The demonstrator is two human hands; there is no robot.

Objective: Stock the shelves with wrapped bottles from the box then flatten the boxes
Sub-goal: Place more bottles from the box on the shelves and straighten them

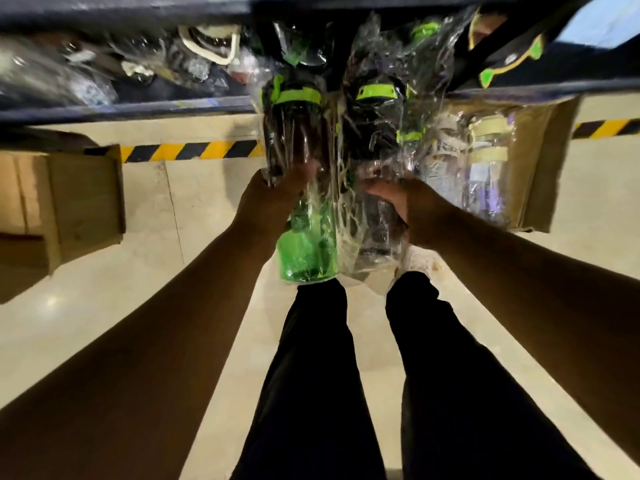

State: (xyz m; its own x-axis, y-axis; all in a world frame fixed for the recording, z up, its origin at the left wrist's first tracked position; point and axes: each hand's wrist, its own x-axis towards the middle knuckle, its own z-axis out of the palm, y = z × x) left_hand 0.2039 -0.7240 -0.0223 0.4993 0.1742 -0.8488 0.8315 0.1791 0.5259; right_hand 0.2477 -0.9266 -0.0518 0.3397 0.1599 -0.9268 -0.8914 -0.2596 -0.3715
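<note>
My left hand [273,199] grips a plastic-wrapped bottle [304,188] with a dark body, green base and lime-green band near its cap. My right hand [405,206] holds a second wrapped dark bottle [374,133] with a lime-green lid beside it. Both bottles point up toward the dark shelf edge [138,107]. More wrapped bottles [304,46] lie on the shelf behind. An open cardboard box [540,168] at the right holds a wrapped clear bottle [485,157] with a pale lid.
Another cardboard box [69,209] stands on the floor at the left. A yellow-and-black hazard stripe [194,150] runs along the pale tiled floor under the shelf. My legs in dark trousers [346,375] are below the bottles. Wrapped items [207,43] fill the shelf's left part.
</note>
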